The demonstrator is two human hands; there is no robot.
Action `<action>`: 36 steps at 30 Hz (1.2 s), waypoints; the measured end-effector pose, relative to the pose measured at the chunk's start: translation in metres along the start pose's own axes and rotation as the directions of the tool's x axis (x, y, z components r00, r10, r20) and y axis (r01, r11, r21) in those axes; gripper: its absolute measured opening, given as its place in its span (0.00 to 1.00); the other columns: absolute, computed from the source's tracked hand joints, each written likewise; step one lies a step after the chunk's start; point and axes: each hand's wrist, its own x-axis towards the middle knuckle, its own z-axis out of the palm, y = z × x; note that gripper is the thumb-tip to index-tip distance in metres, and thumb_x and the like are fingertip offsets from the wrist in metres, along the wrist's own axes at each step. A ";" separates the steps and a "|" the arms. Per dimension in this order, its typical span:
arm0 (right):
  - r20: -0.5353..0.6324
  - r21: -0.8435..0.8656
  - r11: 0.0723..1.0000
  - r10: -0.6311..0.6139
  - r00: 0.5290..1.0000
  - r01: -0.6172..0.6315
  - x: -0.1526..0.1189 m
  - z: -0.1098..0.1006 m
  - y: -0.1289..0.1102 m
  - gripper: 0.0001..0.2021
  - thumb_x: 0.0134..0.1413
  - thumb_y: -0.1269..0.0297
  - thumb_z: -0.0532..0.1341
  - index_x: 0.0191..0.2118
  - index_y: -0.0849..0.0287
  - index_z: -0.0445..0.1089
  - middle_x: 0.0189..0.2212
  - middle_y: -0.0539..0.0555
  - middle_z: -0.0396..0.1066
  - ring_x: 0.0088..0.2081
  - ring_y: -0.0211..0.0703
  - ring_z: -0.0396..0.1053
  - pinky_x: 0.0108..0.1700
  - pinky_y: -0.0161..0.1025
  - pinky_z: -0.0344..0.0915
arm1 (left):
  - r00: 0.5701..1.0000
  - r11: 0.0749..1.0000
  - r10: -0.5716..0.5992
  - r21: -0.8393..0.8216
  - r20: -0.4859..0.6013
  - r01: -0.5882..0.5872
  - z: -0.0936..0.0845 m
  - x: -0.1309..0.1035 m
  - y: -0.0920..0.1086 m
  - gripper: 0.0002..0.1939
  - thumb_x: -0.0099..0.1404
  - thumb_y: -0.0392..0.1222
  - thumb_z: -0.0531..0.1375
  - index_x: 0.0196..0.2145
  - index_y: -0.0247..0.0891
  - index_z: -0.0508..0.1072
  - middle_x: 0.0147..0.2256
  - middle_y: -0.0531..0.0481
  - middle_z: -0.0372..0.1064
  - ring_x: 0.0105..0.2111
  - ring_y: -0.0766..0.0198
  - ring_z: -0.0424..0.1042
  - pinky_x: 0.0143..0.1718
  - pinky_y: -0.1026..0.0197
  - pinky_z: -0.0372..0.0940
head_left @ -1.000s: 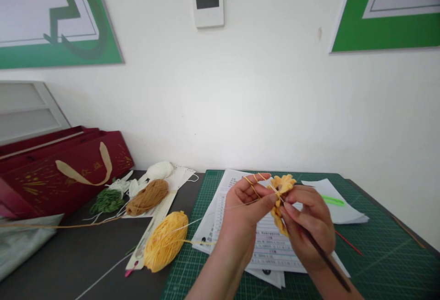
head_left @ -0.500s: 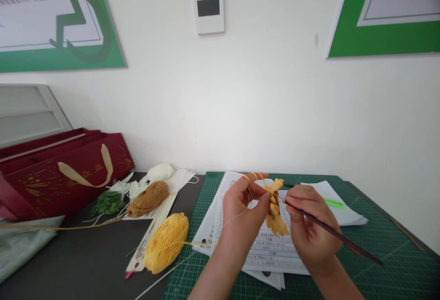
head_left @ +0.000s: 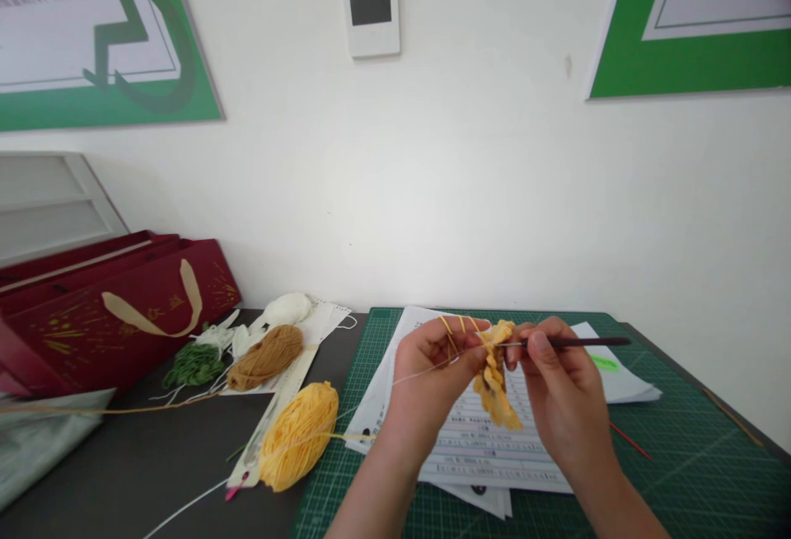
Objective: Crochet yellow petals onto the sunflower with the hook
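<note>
The left hand (head_left: pixel 426 374) has its thumb and fingertips closed on the edge of the yellow yarn piece (head_left: pixel 496 391), which hangs ruffled between the two hands, its lower end free. That pinch seems meant to steady the edge right beside the tool tip. Loops of yellow strand (head_left: pixel 462 324) pass around the raised left fingers, probably so the yarn runs with some tension. The right hand (head_left: pixel 565 386) clamps a slim dark-handled hook (head_left: pixel 584 342) between thumb and fingers, almost level, its thin metal shaft reaching the piece; held near its front end, it likely turns with small finger motions. Whether the tip sits inside a stitch is too small to tell.

Just below the grip lie printed sheets (head_left: pixel 488 461), perhaps placed there to be read over the hands, on a green cutting mat (head_left: pixel 698 473). Right of the grip, a bright green item (head_left: pixel 604 363) rests on blank paper (head_left: pixel 624 388), with a thin red stick (head_left: pixel 630 440) nearer the person.

Left of the grip, the yellow ball (head_left: pixel 300 438) sits with a strand leading toward the hands, seemingly set to feed freely. Farther left are brown (head_left: pixel 269 356), green (head_left: pixel 194 364) and white yarn (head_left: pixel 287 308), then a dark red bag (head_left: pixel 124 308).
</note>
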 end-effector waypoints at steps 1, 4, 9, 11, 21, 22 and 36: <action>0.017 0.051 0.998 0.035 0.999 -0.036 0.000 0.000 0.002 0.10 0.65 0.61 0.62 0.32 0.54 0.64 0.26 0.47 0.71 0.29 0.40 0.70 0.32 0.38 0.70 | 1.000 0.999 -0.013 -0.035 0.009 0.014 0.000 0.000 -0.001 0.09 0.53 0.35 0.73 0.34 0.36 0.83 0.30 0.48 0.78 0.32 0.63 0.75 0.37 0.62 0.70; 0.037 0.152 0.984 0.084 0.996 -0.088 0.000 0.003 0.005 0.11 0.61 0.61 0.66 0.31 0.54 0.64 0.27 0.48 0.73 0.30 0.40 0.71 0.32 0.37 0.71 | 0.999 0.996 -0.031 -0.082 0.010 0.032 -0.001 0.000 -0.002 0.09 0.52 0.37 0.75 0.33 0.36 0.84 0.32 0.47 0.80 0.34 0.62 0.76 0.39 0.60 0.71; -0.036 0.156 0.988 0.003 0.999 0.002 -0.007 0.010 0.007 0.08 0.62 0.66 0.65 0.33 0.53 0.64 0.30 0.48 0.75 0.31 0.39 0.73 0.34 0.38 0.73 | 0.997 0.990 -0.073 -0.117 0.021 0.075 0.000 -0.001 0.001 0.11 0.50 0.38 0.76 0.33 0.35 0.84 0.33 0.45 0.80 0.35 0.60 0.77 0.42 0.58 0.70; -0.059 0.082 0.994 -0.074 0.996 0.078 -0.008 0.011 0.006 0.06 0.62 0.68 0.63 0.35 0.53 0.65 0.31 0.48 0.74 0.32 0.39 0.73 0.34 0.39 0.73 | 0.996 0.985 -0.091 -0.144 0.023 0.093 0.002 -0.001 0.002 0.11 0.49 0.38 0.76 0.32 0.35 0.84 0.33 0.45 0.80 0.36 0.60 0.77 0.42 0.59 0.70; 0.517 -0.550 0.195 -0.684 0.514 0.812 0.006 -0.020 -0.007 0.17 0.49 0.81 0.67 0.40 0.50 0.75 0.36 0.51 0.76 0.36 0.44 0.73 0.39 0.47 0.72 | 0.980 0.918 -0.198 -0.346 0.016 0.191 0.010 -0.005 -0.003 0.16 0.49 0.32 0.75 0.37 0.36 0.84 0.29 0.50 0.77 0.31 0.68 0.73 0.40 0.66 0.65; 0.491 -0.538 0.249 -0.684 0.539 0.805 0.007 -0.020 -0.006 0.17 0.50 0.80 0.67 0.41 0.49 0.75 0.36 0.50 0.76 0.36 0.44 0.73 0.38 0.48 0.72 | 0.971 0.895 -0.232 -0.379 0.053 0.235 0.009 -0.005 -0.004 0.15 0.48 0.31 0.75 0.36 0.35 0.84 0.30 0.49 0.77 0.32 0.68 0.73 0.42 0.65 0.66; 0.048 -0.113 0.909 -0.397 0.916 0.400 0.003 -0.008 -0.013 0.02 0.64 0.69 0.60 0.41 0.56 0.69 0.29 0.52 0.75 0.30 0.45 0.75 0.29 0.42 0.70 | 0.957 0.917 -0.208 -0.299 0.202 0.262 -0.001 -0.002 0.005 0.11 0.49 0.29 0.73 0.33 0.34 0.85 0.36 0.44 0.81 0.37 0.60 0.76 0.44 0.59 0.67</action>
